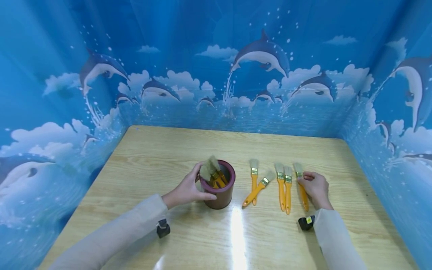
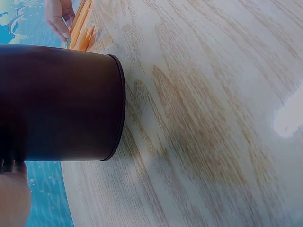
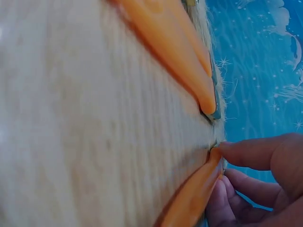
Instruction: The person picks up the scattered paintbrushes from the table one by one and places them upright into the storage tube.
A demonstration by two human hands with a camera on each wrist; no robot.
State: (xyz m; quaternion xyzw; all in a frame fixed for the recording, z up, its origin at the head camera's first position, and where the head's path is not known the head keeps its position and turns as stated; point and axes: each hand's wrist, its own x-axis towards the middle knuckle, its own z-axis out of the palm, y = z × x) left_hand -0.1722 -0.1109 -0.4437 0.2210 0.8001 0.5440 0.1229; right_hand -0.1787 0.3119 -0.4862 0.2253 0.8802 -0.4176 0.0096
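My left hand [image 1: 187,190] grips a dark red can [image 1: 221,199] from its left side, thumb across the front and fingers behind. Inside the can, several paintbrushes [image 1: 214,171] stand bristles up, leaning to the left. In the left wrist view the can's dark wall [image 2: 61,104] fills the left side. At the right, my right hand [image 1: 315,187] pinches the rightmost paintbrush [image 1: 303,195] just below its metal band. That brush lies along the table, and its orange handle [image 3: 191,198] shows between thumb and fingers in the right wrist view.
Between the can and my right hand lie two crossed paintbrushes [image 1: 254,179] and a side-by-side pair [image 1: 281,183], bristles pointing away. The wooden table [image 1: 162,150] is enclosed by a blue dolphin-print curtain [image 1: 189,48] at the back and sides.
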